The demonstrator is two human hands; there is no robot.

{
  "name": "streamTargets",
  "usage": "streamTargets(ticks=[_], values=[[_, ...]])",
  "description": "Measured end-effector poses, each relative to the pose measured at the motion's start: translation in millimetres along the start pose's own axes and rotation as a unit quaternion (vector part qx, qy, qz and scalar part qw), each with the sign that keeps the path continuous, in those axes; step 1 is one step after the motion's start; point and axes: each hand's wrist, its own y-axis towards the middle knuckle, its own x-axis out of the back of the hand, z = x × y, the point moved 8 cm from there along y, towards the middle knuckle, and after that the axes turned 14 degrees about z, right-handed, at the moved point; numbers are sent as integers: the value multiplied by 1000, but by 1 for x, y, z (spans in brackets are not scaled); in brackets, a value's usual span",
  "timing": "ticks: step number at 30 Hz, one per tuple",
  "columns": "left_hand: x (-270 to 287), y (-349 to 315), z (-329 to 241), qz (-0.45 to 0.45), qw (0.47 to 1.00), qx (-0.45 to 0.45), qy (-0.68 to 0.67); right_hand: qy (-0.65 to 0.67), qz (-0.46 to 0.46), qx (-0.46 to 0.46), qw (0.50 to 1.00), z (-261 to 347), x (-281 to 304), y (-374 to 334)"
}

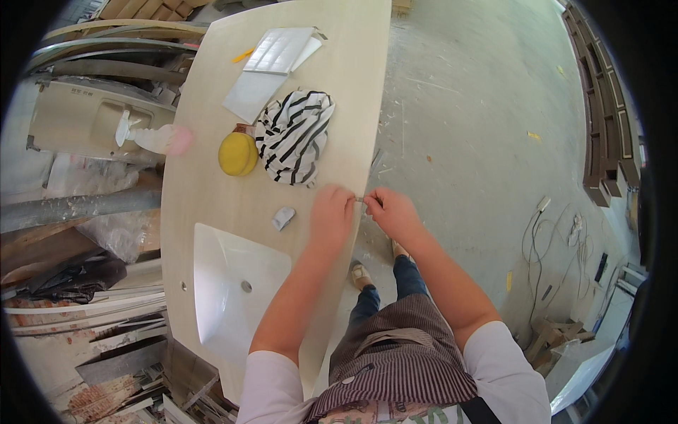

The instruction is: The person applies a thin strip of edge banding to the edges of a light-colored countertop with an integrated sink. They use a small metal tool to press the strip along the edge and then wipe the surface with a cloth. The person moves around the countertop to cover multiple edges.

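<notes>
Pale countertop (205,191) | hands (392,215) pinching small strip (359,199) at its edge | beige basin (67,120): dark lettering (81,92), unreadable

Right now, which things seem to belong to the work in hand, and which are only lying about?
Likely in the work:
- small item between left hand and right hand
- pale countertop
- striped cloth, possibly

Apparently lying about:
- tangled cables
- cardboard pieces

A small thin thing (359,200) is held between the left hand (330,215) and the right hand (395,215). It looks short and grayish-brown. It goes from side to side, with one end at each hand's fingers. It is by the right edge of the table (358,106). It is too tiny to tell more.
</notes>
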Motion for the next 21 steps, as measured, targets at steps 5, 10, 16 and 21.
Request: streamTargets(ticks=[5, 10, 16, 21], values=[[-5, 3, 2, 6, 998, -57, 18, -8, -81, 19, 996, 5, -5, -10], [-8, 3, 5, 21, 995, -79, 48, 38, -122, 26, 992, 1, -11, -12], [-12, -8, 3, 52, 992, -91, 68, 49, -93, 0, 994, -9, -24, -20], [-12, -4, 2, 27, 991, -110, 67, -9, -119, 29, 992, -2, -14, -14]])
